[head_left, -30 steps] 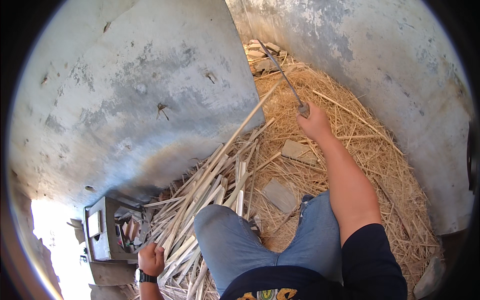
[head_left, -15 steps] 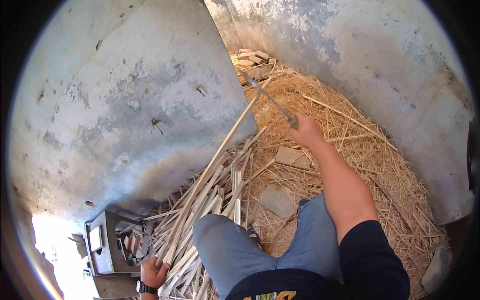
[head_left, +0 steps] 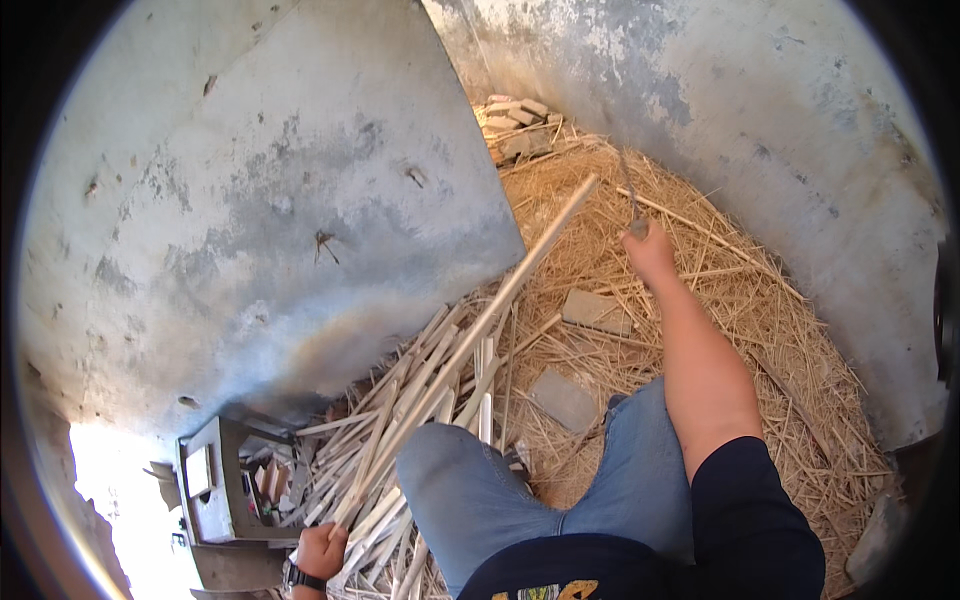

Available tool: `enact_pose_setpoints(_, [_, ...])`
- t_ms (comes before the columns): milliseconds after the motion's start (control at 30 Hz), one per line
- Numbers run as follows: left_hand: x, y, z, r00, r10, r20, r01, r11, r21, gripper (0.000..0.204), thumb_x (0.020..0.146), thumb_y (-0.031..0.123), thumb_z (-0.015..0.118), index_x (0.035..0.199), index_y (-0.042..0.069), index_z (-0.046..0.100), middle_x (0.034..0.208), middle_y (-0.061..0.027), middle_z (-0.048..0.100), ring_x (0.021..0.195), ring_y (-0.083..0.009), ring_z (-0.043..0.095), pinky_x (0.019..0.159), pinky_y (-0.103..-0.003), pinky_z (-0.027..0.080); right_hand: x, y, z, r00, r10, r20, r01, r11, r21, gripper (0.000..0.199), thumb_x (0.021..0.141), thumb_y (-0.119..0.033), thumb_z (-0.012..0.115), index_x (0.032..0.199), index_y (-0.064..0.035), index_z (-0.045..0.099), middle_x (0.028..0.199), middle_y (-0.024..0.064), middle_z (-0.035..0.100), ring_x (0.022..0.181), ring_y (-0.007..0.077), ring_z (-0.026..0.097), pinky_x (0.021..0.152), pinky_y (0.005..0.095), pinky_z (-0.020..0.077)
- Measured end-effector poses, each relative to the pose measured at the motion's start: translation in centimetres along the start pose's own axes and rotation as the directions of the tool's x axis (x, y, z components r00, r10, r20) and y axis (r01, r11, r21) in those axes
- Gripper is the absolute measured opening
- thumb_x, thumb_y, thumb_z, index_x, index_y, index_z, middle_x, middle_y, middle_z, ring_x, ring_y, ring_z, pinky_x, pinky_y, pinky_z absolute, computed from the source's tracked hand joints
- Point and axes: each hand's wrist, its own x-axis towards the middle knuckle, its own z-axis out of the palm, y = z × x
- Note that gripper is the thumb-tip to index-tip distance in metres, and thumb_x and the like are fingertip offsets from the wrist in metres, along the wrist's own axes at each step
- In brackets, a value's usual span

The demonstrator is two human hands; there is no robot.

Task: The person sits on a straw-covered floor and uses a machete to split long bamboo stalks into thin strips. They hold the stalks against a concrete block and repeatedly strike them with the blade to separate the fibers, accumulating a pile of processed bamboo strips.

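- Gripping the near end of a long pale wooden stick, my left hand has its grip shut around it; the stick slants up and away over the pile of sticks beside that hand.
- Stretched far out over the straw, my right hand keeps its grip closed on a thin metal rod rising beyond it.

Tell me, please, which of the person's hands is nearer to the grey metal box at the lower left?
Left. The left hand grips the long wooden stick just right of the grey metal box; the right hand is far off, over the straw, holding a thin tool.
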Motion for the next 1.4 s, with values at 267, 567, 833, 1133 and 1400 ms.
enact_pose_setpoints(267, [11.0, 10.6, 0.8, 0.975, 0.128, 0.183, -0.084, 0.969, -0.234, 0.036, 0.094, 0.037, 0.067, 0.085, 0.002, 0.062, 0.070, -0.0048, 0.058, 0.067, -0.0136, 0.051, 0.062, -0.035, 0.045, -3.7, -5.9, -1.9, 0.975, -0.216, -0.046, 0.217, 0.976, 0.025, 0.039, 0.090, -0.027, 0.072, 0.116, 0.0004, 0.063, 0.099, 0.0168, 0.071, 0.088, 0.0287, 0.070, 0.082, 0.0398, 0.0542])
enact_pose_setpoints(567, [19.4, 19.7, 3.2, 0.970, 0.242, 0.025, -0.224, 0.930, -0.292, 0.045, 0.087, 0.042, 0.079, 0.079, 0.005, 0.055, 0.063, -0.0007, 0.051, 0.062, -0.0106, 0.047, 0.058, -0.030, 0.043, -11.4, -11.2, 1.8, 0.442, -0.416, 0.794, 0.636, 0.770, 0.049, 0.042, 0.086, -0.025, 0.074, 0.120, -0.0023, 0.064, 0.101, 0.0195, 0.073, 0.097, 0.0292, 0.072, 0.089, 0.0414, 0.0554])
enact_pose_setpoints(833, [19.5, 19.4, 4.2, 0.964, 0.229, 0.135, -0.169, 0.920, -0.354, 0.042, 0.086, 0.041, 0.080, 0.077, 0.009, 0.054, 0.068, 0.0018, 0.053, 0.064, -0.0103, 0.048, 0.059, -0.029, 0.043, -7.5, -9.3, 0.0, 0.474, -0.101, 0.875, -0.126, 0.976, 0.180, 0.037, 0.083, -0.021, 0.078, 0.112, -0.0053, 0.061, 0.070, 0.0002, 0.059, 0.055, 0.0101, 0.057, 0.052, 0.0277, 0.0481])
enact_pose_setpoints(1133, [20.4, 19.7, 4.0, 0.955, 0.219, 0.200, -0.128, 0.912, -0.389, 0.042, 0.084, 0.039, 0.083, 0.077, 0.009, 0.054, 0.069, 0.0019, 0.054, 0.065, -0.0102, 0.050, 0.059, -0.029, 0.043, -7.7, -9.3, 0.1, 0.635, -0.272, 0.723, 0.159, 0.962, 0.223, 0.037, 0.088, -0.030, 0.078, 0.109, -0.0034, 0.064, 0.070, 0.0000, 0.059, 0.056, 0.0102, 0.054, 0.049, 0.0309, 0.0422])
enact_pose_setpoints(1400, [21.3, 21.6, 4.7, 0.960, 0.203, 0.192, -0.106, 0.901, -0.421, 0.043, 0.080, 0.037, 0.086, 0.080, 0.009, 0.053, 0.068, 0.0018, 0.052, 0.064, -0.0105, 0.049, 0.058, -0.029, 0.042, -10.2, -11.2, 0.8, 0.304, -0.063, 0.950, 0.004, 0.998, 0.064, 0.043, 0.087, -0.030, 0.078, 0.117, -0.0054, 0.062, 0.064, -0.0024, 0.053, 0.052, 0.0092, 0.051, 0.049, 0.0278, 0.0418])
